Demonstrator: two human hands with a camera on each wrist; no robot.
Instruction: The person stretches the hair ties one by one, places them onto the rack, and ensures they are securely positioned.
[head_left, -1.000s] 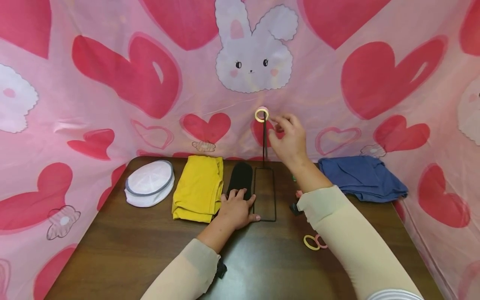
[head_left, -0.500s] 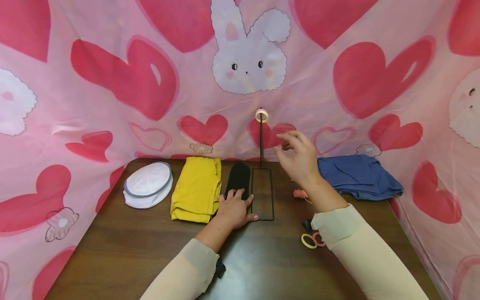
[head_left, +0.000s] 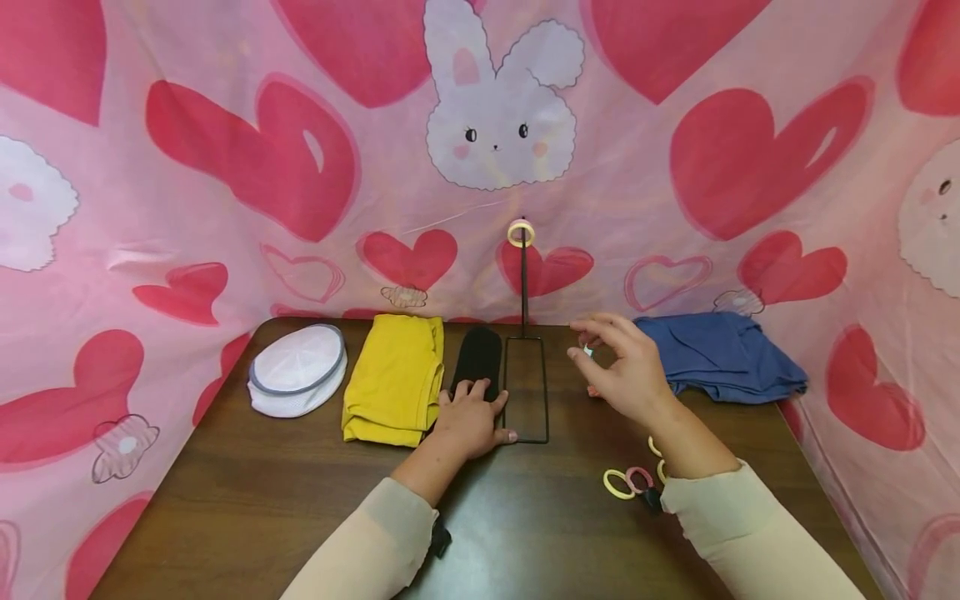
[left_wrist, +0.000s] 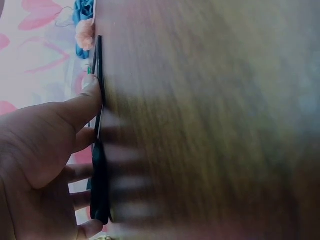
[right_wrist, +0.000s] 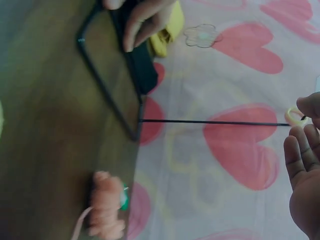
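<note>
Resting on the worktop point(head_left: 555, 517) side of the work, the left hand point(head_left: 471, 421) lies palm down, fingers spread and straight on a flat black piece point(head_left: 480, 350) with a rounded end, thumb extended to the near corner of a black wire stand point(head_left: 524, 287). Stand: rectangular wire base flat on the worktop just right of the black piece; thin post rising upright from the far end of the base. A pale yellow ring point(head_left: 511, 235) hangs at the top of the post, clear of both hands. Right hand point(head_left: 626, 367): above the worktop, right of the base and near a folded blue cloth point(head_left: 723, 354); fingers loosely curved, thumb set apart from the fingertips, grip not closed. A small pale-green thing point(head_left: 588, 352) shows in the gap between them; the right wrist view is blurred, but a green item appears there beside a coral tuft point(right_wrist: 106, 205) on the worktop, away from the hand. Nearer the person, below the right hand, lie a yellow ring point(head_left: 609, 490) and a pink ring point(head_left: 640, 469), side by side. Left of the black piece: a folded yellow cloth point(head_left: 396, 379), then a round white mesh item point(head_left: 297, 362) with a grey rim.
</note>
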